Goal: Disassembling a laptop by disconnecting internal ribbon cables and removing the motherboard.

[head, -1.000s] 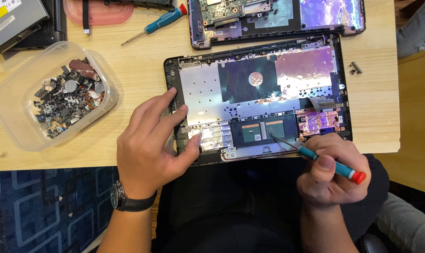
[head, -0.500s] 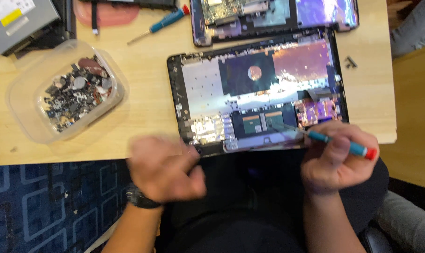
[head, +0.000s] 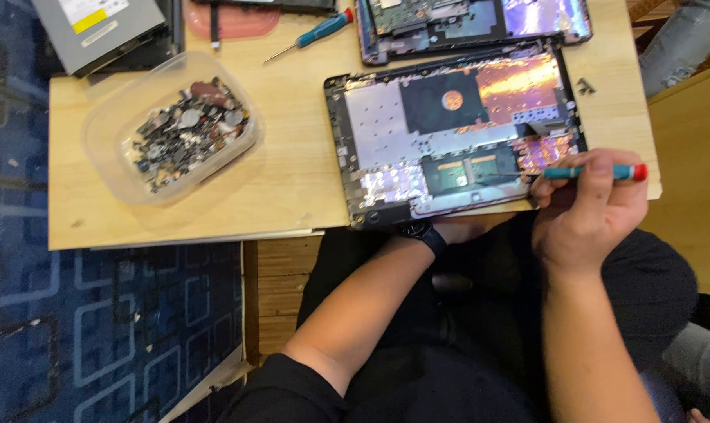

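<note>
A clear tub (head: 104,149) of small parts (head: 187,131) sits beside a spare screwdriver (head: 312,34).

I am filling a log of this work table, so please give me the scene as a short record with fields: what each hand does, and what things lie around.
Right hand: right hand holds a blue screwdriver with a red end, over the near right corner of the opened laptop base.
Left hand: mostly hidden under the near edge of the laptop base; only the wrist with a black watch shows.
Table: wooden table.
Left of base: clear plastic tub of small metal parts.
Far side: second screwdriver, another opened laptop part, grey drive.
</note>
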